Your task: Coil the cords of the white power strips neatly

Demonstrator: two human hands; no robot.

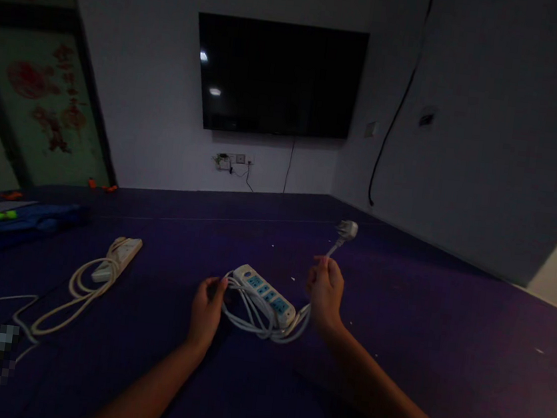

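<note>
A white power strip (265,293) with blue sockets lies on the purple floor in front of me, its grey-white cord (264,331) looped around it. My left hand (207,308) is at the strip's left end, thumb and fingers pinched on the cord loops. Raised to the right of the strip, my right hand (325,291) is closed around the cord near its end. The plug (347,230) sticks up above that hand with its prongs pointing left. From below the right hand, the cord runs back down to the coil.
Another power strip (122,259) with a cream cord lies on the left. Blue cloth (30,221) and small orange objects (110,188) are farther back. A television (280,78) hangs on the far wall above wall sockets (236,160). A black cable (394,115) dangles along the right wall.
</note>
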